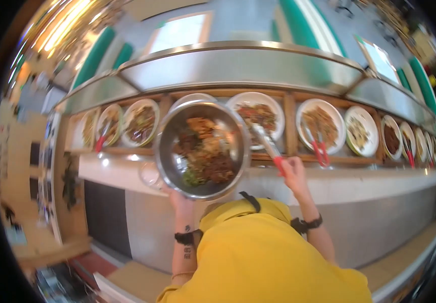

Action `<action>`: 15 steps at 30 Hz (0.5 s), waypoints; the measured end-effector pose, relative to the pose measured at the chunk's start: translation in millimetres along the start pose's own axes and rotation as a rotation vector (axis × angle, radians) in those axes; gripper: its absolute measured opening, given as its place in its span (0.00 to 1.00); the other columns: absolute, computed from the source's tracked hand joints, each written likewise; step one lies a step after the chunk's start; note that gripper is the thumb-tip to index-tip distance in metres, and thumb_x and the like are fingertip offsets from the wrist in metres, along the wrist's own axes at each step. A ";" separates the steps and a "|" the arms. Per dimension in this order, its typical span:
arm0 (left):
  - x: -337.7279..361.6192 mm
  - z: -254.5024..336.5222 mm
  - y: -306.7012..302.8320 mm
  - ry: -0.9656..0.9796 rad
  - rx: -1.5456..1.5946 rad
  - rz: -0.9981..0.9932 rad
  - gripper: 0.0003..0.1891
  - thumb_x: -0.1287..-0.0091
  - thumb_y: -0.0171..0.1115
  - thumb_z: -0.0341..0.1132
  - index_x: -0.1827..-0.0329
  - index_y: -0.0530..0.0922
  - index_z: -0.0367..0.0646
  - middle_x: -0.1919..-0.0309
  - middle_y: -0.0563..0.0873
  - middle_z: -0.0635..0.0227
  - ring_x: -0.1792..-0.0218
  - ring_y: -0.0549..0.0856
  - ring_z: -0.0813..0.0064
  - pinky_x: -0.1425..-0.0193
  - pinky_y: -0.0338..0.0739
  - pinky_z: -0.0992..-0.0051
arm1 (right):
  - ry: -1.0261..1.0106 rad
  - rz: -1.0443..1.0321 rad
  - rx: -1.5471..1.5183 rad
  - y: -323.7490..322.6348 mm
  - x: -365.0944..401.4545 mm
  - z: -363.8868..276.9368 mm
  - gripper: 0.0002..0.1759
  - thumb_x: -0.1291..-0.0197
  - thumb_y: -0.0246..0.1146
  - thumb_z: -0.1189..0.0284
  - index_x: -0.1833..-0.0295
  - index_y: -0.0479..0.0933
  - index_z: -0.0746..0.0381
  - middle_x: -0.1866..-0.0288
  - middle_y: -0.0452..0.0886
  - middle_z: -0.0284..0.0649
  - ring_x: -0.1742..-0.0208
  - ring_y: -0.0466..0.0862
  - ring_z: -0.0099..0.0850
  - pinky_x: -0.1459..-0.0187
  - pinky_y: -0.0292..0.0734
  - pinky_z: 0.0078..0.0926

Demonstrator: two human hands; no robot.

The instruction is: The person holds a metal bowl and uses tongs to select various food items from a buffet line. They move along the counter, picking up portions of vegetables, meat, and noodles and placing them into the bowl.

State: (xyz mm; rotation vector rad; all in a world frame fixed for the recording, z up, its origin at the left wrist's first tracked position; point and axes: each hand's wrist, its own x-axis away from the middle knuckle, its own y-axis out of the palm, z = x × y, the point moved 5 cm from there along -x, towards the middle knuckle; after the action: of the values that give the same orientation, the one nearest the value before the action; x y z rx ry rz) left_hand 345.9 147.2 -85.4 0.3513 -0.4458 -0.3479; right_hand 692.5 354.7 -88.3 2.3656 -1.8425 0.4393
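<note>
Metal bowl [165, 144], holding mixed food [207, 154], is gripped at its near edge by my left hand [179, 200], the fingers partly hidden beneath it. My right hand [295, 174] is closed around the red-handled tongs [270, 148], their tips over a white dish [280, 122] of food. More filled dishes [342, 131] line the wooden rack [290, 121] on both sides.

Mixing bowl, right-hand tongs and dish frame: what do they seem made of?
Mixing bowl: smooth metal, likely stainless steel, from its shiny grey wall. Tongs: silvery, probably metal arms; solid red grips, perhaps plastic or silicone. Frame: probably wood, from its warm brown colour; finish unclear.
</note>
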 end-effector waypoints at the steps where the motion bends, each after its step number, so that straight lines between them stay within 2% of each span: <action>1: -9.7 -7.6 -9.0 -0.033 0.014 0.043 0.21 0.20 0.51 0.30 0.27 0.61 0.51 0.33 0.73 0.62 0.36 0.77 0.66 0.34 0.79 0.64 | 0.106 -0.010 -0.010 -2.7 5.2 -9.8 0.19 0.28 0.65 0.58 0.50 0.70 0.62 0.67 0.83 0.39 0.73 0.79 0.23 0.73 0.73 0.23; 2: -18.9 -17.1 -17.9 -0.074 0.031 0.077 0.17 0.16 0.45 0.34 0.28 0.62 0.53 0.34 0.75 0.63 0.37 0.78 0.65 0.34 0.80 0.63 | 0.131 -0.022 0.007 -5.5 3.6 -5.7 0.19 0.28 0.65 0.58 0.48 0.70 0.61 0.67 0.83 0.39 0.74 0.78 0.22 0.76 0.70 0.21; 3: -18.4 -16.2 -17.9 -0.078 0.065 0.059 0.16 0.15 0.42 0.38 0.29 0.64 0.51 0.36 0.77 0.64 0.38 0.79 0.66 0.34 0.80 0.64 | 0.157 -0.024 0.026 -8.4 2.8 -2.6 0.20 0.28 0.65 0.58 0.46 0.69 0.61 0.67 0.83 0.39 0.75 0.77 0.21 0.79 0.67 0.19; 4: -16.0 -17.0 -15.3 -0.087 0.096 0.038 0.16 0.14 0.40 0.41 0.30 0.66 0.49 0.38 0.78 0.64 0.39 0.80 0.67 0.34 0.79 0.64 | 0.152 -0.055 0.036 -7.2 3.5 -5.5 0.20 0.28 0.65 0.58 0.46 0.69 0.61 0.67 0.83 0.39 0.75 0.77 0.21 0.79 0.67 0.19; 5: -7.6 -7.9 -2.2 -0.087 0.092 0.127 0.20 0.14 0.35 0.47 0.33 0.70 0.46 0.41 0.80 0.64 0.40 0.80 0.69 0.34 0.78 0.66 | 0.166 -0.038 0.032 -7.6 5.5 -12.0 0.21 0.29 0.65 0.58 0.44 0.70 0.62 0.68 0.83 0.39 0.76 0.76 0.20 0.80 0.64 0.18; 7: -7.8 -10.7 -6.2 -0.092 0.063 0.149 0.21 0.14 0.35 0.48 0.32 0.70 0.45 0.40 0.81 0.64 0.40 0.80 0.69 0.33 0.78 0.66 | 0.181 -0.038 0.039 -9.7 8.8 -21.0 0.23 0.29 0.65 0.57 0.42 0.70 0.62 0.68 0.83 0.39 0.78 0.74 0.18 0.82 0.62 0.16; 9: -7.4 -13.6 -8.3 -0.101 0.039 0.157 0.25 0.14 0.36 0.50 0.29 0.69 0.42 0.37 0.80 0.63 0.39 0.80 0.68 0.32 0.76 0.67 | 0.217 -0.043 0.061 -7.8 8.8 -24.4 0.29 0.29 0.65 0.56 0.34 0.69 0.65 0.68 0.82 0.38 0.82 0.70 0.16 0.82 0.60 0.14; 12: -7.6 -17.2 -12.8 -0.172 0.133 0.174 0.27 0.15 0.37 0.51 0.28 0.69 0.38 0.35 0.80 0.63 0.39 0.80 0.68 0.32 0.75 0.68 | 0.200 -0.052 0.081 -0.9 12.6 -28.7 0.30 0.28 0.65 0.56 0.34 0.73 0.68 0.69 0.81 0.36 0.84 0.68 0.16 0.82 0.59 0.15; 13: -7.9 -16.3 -12.5 -0.128 0.117 0.165 0.29 0.15 0.39 0.53 0.28 0.69 0.35 0.36 0.80 0.62 0.39 0.80 0.69 0.33 0.75 0.69 | 0.203 -0.044 0.095 -0.8 15.4 -30.8 0.30 0.28 0.65 0.56 0.34 0.73 0.68 0.69 0.81 0.36 0.84 0.68 0.16 0.82 0.59 0.15; 15: -10.4 -17.4 -12.0 -0.146 0.129 0.151 0.30 0.16 0.39 0.53 0.28 0.70 0.35 0.36 0.80 0.62 0.39 0.80 0.69 0.33 0.75 0.69 | 0.197 -0.096 0.072 9.4 16.6 -35.2 0.26 0.27 0.64 0.56 0.39 0.78 0.69 0.70 0.80 0.35 0.84 0.68 0.16 0.82 0.59 0.15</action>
State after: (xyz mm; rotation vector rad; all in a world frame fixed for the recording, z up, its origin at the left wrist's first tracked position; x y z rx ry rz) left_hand 342.3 145.1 -108.6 0.4163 -0.6362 -0.1988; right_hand 681.6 346.1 -50.7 2.3472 -1.6464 0.7100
